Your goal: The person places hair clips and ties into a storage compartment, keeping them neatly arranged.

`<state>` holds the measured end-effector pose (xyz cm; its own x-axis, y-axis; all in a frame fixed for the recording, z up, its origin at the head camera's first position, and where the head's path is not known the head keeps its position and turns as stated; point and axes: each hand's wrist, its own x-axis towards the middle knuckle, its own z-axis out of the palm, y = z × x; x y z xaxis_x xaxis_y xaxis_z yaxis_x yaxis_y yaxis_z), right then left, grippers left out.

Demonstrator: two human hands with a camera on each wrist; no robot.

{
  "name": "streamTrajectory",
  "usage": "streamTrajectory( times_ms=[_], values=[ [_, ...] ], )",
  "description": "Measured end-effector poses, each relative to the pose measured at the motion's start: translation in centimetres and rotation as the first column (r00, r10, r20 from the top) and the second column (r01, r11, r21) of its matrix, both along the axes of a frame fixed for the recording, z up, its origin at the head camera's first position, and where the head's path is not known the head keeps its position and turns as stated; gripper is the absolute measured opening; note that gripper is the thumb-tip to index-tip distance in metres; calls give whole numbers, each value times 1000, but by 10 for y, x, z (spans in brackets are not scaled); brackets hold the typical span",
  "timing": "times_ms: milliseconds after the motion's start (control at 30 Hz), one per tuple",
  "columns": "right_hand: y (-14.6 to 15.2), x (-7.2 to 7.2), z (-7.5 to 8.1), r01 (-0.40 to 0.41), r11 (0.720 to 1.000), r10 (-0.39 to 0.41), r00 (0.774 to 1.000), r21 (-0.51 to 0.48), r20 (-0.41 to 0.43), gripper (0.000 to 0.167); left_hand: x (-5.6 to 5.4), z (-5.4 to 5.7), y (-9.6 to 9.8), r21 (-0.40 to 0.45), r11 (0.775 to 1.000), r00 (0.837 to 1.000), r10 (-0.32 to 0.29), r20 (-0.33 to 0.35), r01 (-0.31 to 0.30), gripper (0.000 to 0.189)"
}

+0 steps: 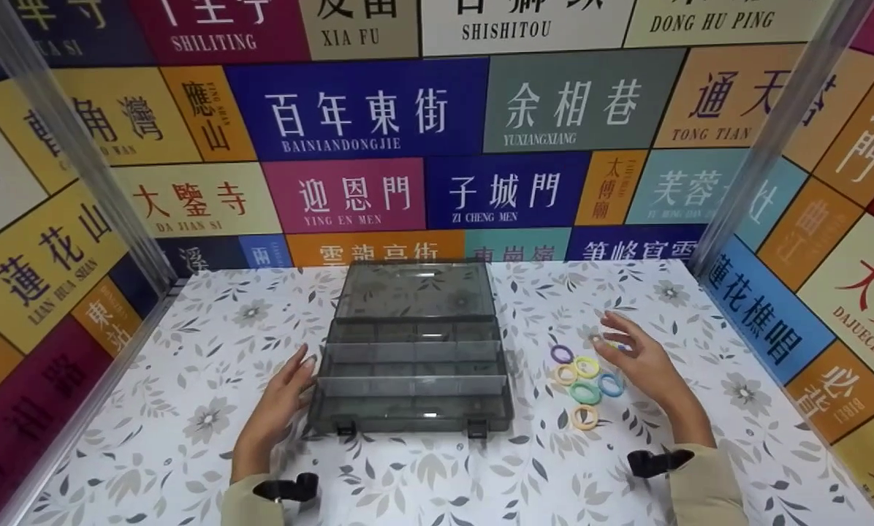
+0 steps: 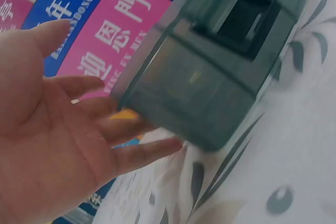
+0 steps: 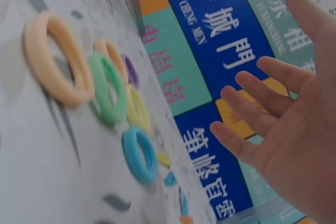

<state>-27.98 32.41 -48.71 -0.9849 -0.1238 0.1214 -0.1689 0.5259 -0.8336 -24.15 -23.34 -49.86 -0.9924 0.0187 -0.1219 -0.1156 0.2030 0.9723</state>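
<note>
grey, see-through box stands opened on the flowered bench; the left hand, fingers spread, is just beside its left side; the right hand, fingers also apart, is near the coloured rings, which lie right of the box.

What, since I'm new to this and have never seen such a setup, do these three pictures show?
There is no robot here, just a person's two bare hands. The widest picture comes from a camera worn on the head, looking forward and down; the other two come from cameras on the wrists, each watching its own hand. On the leaf-patterned tabletop sits a dark, see-through compartment box with its lid open. Beside it lie colourful rings. The left hand is at the box's side; the right hand is by the rings. Neither hand holds anything.
</note>
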Motion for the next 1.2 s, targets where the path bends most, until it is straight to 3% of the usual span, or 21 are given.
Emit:
streamTrajectory(
  times_ms=[133, 267, 567, 933, 1200],
  values=[
    [18, 5, -11, 22, 998, -26, 998, 56, 63, 78, 4, -4, -7, 42, 999, 1000, -2, 17, 1, 59],
    [30, 7, -19, 21, 995, -31, 995, 100, 98, 74, 5, -9, -9, 35, 999, 999, 8, 33, -9, 57],
    [37, 8, -30, -54, 992, 31, 980, 117, 196, 69, 7, -13, -9, -92, 996, 1000, 4, 18, -3, 52],
    [38, 7, -40, -44, 976, 6, 985, 214, 175, 67, 6, -9, -10, -83, 994, 998, -64, -5, 64, 52],
    [36, 6, -40, -48, 967, 6, 986, 251, 164, 60, 8, -11, -10, -98, 994, 999, -48, 16, 49, 53]
  ],
)
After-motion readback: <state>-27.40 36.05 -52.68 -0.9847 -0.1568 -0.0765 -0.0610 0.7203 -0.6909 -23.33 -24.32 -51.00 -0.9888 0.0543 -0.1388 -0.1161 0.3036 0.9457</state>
